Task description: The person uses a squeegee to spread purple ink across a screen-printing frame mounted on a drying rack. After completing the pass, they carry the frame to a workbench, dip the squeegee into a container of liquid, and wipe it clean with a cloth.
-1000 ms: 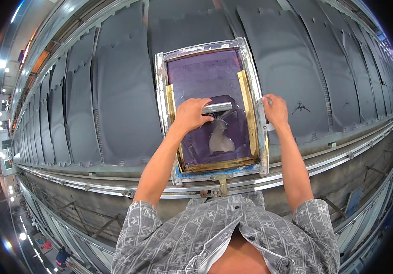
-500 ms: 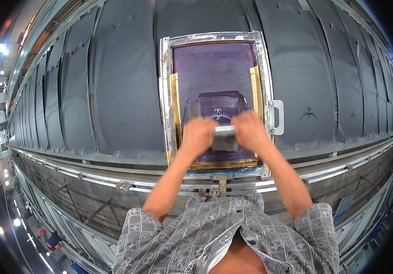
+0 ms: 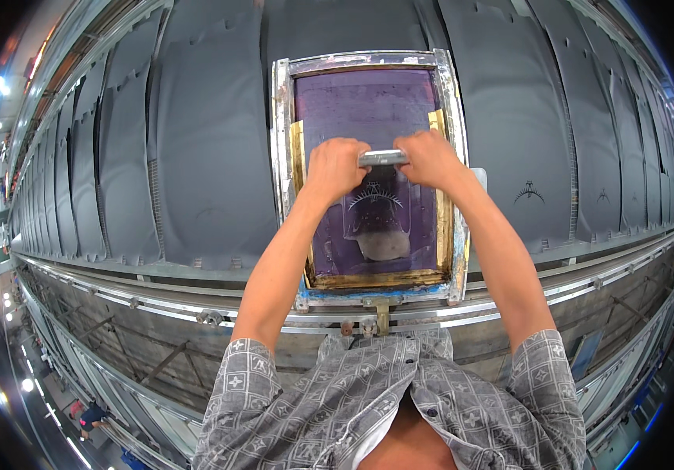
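My left hand (image 3: 338, 168) and my right hand (image 3: 428, 157) grip opposite ends of a metal-handled squeegee (image 3: 382, 157), held across a purple screen (image 3: 360, 102) in a scuffed metal frame (image 3: 282, 102) with yellow tape along its inside edges. Below the squeegee a pale curved, spiky design (image 3: 375, 201) shows in the mesh, with a patch of grey ink (image 3: 384, 244) nearer my body. A pale side handle (image 3: 478, 180) on the frame's right is partly behind my right forearm.
Dark grey sheets (image 3: 207, 133) lie in a long row to both sides, some at the right bearing small printed designs (image 3: 530, 193). Metal rails (image 3: 556, 288) run along the near edge. At the lower left, far off, a person (image 3: 91, 417) stands near rows of lights.
My right hand left the frame's side handle and took the squeegee's right end. Both hands then moved the squeegee up the screen, away from my body, uncovering more of the design.
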Action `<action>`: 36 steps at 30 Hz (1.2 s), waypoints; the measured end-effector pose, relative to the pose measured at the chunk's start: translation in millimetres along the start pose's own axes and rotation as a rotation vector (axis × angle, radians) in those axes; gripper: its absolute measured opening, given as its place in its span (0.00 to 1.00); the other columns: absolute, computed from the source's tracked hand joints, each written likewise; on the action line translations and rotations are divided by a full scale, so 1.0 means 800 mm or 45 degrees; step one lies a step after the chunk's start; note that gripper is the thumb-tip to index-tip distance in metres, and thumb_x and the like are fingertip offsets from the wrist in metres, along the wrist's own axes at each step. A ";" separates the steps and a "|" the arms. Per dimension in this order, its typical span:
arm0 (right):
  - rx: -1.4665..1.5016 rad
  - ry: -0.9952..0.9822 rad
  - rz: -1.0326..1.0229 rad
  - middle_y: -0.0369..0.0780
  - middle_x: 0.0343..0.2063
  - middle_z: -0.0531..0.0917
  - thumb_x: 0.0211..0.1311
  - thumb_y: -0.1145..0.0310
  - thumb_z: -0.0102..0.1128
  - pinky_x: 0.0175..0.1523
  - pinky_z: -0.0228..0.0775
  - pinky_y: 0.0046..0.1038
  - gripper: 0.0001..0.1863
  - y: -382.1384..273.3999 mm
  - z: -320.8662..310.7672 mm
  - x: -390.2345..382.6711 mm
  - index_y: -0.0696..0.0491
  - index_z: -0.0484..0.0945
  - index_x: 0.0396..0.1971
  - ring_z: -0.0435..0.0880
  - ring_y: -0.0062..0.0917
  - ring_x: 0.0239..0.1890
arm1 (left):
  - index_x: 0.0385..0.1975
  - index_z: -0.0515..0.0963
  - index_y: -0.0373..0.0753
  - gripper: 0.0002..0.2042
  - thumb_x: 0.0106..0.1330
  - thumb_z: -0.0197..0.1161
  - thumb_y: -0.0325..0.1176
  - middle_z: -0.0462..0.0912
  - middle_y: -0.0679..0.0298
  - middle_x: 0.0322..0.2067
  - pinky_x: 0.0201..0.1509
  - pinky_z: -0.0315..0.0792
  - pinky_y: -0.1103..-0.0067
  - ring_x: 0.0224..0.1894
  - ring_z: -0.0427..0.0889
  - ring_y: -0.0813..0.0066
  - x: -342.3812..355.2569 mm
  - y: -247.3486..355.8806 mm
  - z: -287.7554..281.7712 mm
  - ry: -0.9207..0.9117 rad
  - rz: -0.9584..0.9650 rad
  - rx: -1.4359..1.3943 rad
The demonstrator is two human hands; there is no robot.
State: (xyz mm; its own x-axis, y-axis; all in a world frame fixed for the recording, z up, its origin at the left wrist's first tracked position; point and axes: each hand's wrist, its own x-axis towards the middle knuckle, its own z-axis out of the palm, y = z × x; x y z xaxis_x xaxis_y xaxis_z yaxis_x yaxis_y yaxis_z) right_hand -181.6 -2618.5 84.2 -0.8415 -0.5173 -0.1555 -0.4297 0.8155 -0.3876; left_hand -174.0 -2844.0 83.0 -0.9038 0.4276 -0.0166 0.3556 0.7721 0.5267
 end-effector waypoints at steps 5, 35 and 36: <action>0.035 0.082 -0.018 0.46 0.28 0.84 0.47 0.72 0.67 0.47 0.72 0.42 0.09 -0.018 0.019 -0.034 0.53 0.79 0.31 0.82 0.44 0.38 | 0.31 0.86 0.45 0.09 0.47 0.71 0.28 0.85 0.60 0.29 0.39 0.78 0.61 0.35 0.84 0.52 -0.033 0.001 0.030 0.072 0.058 0.005; 1.128 0.982 0.756 0.33 0.18 0.74 0.71 0.62 0.61 0.31 0.64 0.26 0.12 -0.213 0.148 0.045 0.56 0.78 0.37 0.70 0.14 0.22 | 0.35 0.84 0.45 0.19 0.39 0.70 0.23 0.86 0.71 0.36 0.46 0.68 0.71 0.37 0.80 0.68 -0.351 -0.142 -0.142 0.420 0.065 0.286; 1.102 1.012 0.731 0.33 0.18 0.74 0.71 0.61 0.61 0.31 0.64 0.25 0.12 -0.243 0.164 0.064 0.56 0.78 0.36 0.70 0.14 0.22 | 0.36 0.83 0.44 0.19 0.39 0.70 0.23 0.86 0.71 0.36 0.46 0.68 0.71 0.37 0.80 0.68 -0.371 -0.166 -0.152 0.392 0.058 0.284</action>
State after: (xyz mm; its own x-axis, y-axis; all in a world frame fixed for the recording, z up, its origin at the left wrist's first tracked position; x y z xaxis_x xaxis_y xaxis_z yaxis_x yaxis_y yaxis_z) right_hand -98.6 -2837.5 32.6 -0.9234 0.3825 -0.0324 0.1507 0.2835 -0.9471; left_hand 18.0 -3130.4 121.4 -0.9030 0.3287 0.2768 0.4095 0.8534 0.3225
